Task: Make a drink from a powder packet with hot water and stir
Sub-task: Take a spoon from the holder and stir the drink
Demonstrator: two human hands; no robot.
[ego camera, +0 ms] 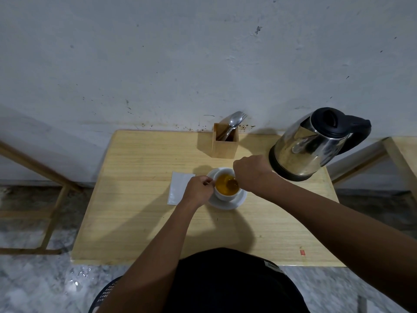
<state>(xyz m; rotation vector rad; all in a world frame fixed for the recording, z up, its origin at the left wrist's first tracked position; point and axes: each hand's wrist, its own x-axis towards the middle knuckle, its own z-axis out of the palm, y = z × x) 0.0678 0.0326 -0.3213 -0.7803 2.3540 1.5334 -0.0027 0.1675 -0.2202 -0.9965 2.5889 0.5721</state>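
**Spoon in the cup, both hands on it**

So the white cup (pixel 226 192) sits on its saucer (pixel 228 203) about mid-table (pixel 140 213), full of an orange-yellow drink (pixel 223 184). The left hand (pixel 198 189) is pinched closed at the cup's left side, looks like it's got the handle, though the handle itself is hidden. The right hand (pixel 252 173) is curled shut over the cup's right rim, holding a spoon (pixel 232 183) whose bowl is down in the liquid.

The packet (pixel 178 190) lies flat just left of the cup, partly under the left hand. The kettle (pixel 311 143) stands at the right back, lid closed, close behind the right wrist. A wooden holder (pixel 225 143) with cutlery sits by the wall.
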